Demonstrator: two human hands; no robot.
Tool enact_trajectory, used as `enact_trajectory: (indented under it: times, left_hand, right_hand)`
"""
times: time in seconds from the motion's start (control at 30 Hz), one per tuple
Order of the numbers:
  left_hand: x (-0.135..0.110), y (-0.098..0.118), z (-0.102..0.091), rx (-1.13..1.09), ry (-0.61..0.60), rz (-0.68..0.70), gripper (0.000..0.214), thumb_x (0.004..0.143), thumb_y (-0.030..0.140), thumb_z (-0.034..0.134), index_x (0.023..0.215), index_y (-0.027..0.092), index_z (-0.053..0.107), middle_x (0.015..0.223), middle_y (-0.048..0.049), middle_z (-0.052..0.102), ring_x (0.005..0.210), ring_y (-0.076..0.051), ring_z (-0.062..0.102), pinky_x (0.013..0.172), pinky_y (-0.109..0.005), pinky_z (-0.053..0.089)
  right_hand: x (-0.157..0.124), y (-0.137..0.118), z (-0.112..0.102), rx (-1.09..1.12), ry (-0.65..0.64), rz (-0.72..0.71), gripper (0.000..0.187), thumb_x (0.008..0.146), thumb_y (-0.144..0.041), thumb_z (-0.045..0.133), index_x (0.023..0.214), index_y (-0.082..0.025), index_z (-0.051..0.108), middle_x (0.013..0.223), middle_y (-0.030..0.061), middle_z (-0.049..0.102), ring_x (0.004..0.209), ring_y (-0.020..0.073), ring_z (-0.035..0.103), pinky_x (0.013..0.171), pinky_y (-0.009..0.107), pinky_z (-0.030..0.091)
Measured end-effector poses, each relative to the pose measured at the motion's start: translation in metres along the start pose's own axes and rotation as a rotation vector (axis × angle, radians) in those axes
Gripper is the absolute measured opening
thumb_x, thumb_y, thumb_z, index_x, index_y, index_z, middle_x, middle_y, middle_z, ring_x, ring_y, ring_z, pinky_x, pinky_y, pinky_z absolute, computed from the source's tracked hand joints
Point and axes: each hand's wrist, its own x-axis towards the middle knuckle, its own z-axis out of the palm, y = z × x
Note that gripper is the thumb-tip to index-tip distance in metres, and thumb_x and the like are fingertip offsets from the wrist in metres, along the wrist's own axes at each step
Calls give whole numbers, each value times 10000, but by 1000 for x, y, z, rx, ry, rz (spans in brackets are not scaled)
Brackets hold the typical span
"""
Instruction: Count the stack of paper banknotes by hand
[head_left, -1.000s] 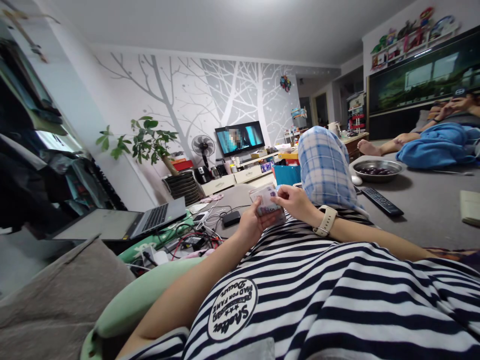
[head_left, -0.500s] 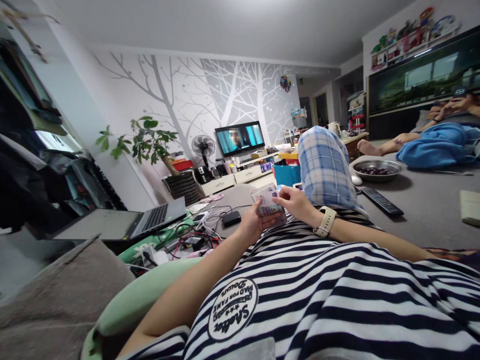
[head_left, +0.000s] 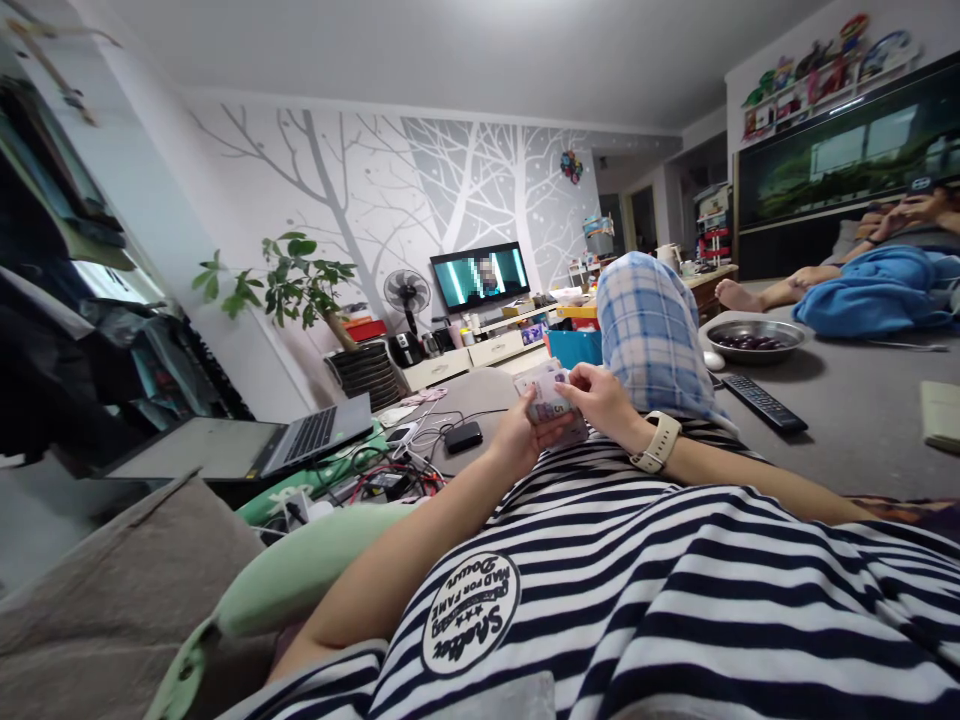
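Observation:
A small stack of banknotes (head_left: 546, 397), the front one printed with a "5", is gripped by my left hand (head_left: 519, 440), thumb on the front and fingers behind and below. At the stack's right edge, my right hand (head_left: 606, 402) has its thumb and fingers closed on the notes; how many notes it pinches is hidden. A cream watch (head_left: 655, 442) is on my right wrist. Both hands are above my striped shirt, left of my raised knee in plaid trousers (head_left: 645, 335).
On the left are an open laptop (head_left: 311, 440), tangled cables and a black box (head_left: 463, 437). A remote (head_left: 763, 403), a metal bowl of dark round fruit (head_left: 756, 340) and a blue cloth (head_left: 885, 290) lie to the right. Another person's legs and hands show at far right.
Both hands and the banknotes have shifted slightly right. The notes remain held between the two hands. The picture on the television differs.

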Motion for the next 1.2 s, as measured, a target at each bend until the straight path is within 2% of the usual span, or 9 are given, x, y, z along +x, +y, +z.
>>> enact_trajectory:
  times: [0.23, 0.47, 0.77, 0.9, 1.03, 1.2]
  left_hand:
    - [-3, 3, -14, 16, -66, -4, 481, 1013, 353, 375, 1374, 66, 511, 856, -136, 753, 662, -213, 742, 496, -235, 540]
    - [-2, 1, -19, 31, -39, -1, 463, 1005, 330, 395, 1372, 66, 493, 837, -131, 751, 638, -218, 740, 476, -235, 536]
    - [7, -3, -28, 144, -98, -28, 469, 1008, 366, 379, 1358, 82, 512, 852, -147, 757, 612, -211, 730, 465, -228, 519]
    - [6, -3, -28, 105, -107, -6, 447, 1005, 353, 401, 1349, 97, 529, 925, -141, 760, 653, -201, 739, 494, -225, 531]
    - [3, -1, -24, 42, -108, -8, 461, 1014, 365, 374, 1343, 84, 535, 890, -131, 755, 650, -197, 739, 486, -225, 530]
    - [1, -3, -19, 40, -52, 3, 456, 1012, 361, 389, 1340, 79, 533, 850, -127, 753, 615, -196, 730, 470, -225, 521]
  right_hand:
    - [1, 2, 4, -1, -42, 6, 329, 828, -457, 613, 648, -200, 512, 614, -22, 528, 609, 137, 461, 597, 276, 339]
    - [2, 2, 7, 51, -61, 28, 328, 800, -452, 637, 626, -201, 518, 608, -20, 525, 597, 134, 458, 572, 272, 343]
    - [0, 3, 3, 73, -99, 81, 337, 775, -474, 663, 636, -194, 539, 608, -18, 550, 585, 132, 487, 577, 273, 369]
    - [0, 2, 1, 59, -92, 73, 339, 791, -479, 663, 653, -191, 549, 604, -20, 560, 583, 131, 497, 576, 272, 372]
    - [-1, 1, 0, 39, -89, 55, 336, 804, -472, 662, 656, -191, 552, 596, -23, 561, 584, 131, 500, 578, 272, 366]
    - [-2, -2, 1, 14, -56, 33, 335, 808, -461, 666, 645, -190, 556, 601, -20, 572, 582, 129, 497, 578, 272, 363]
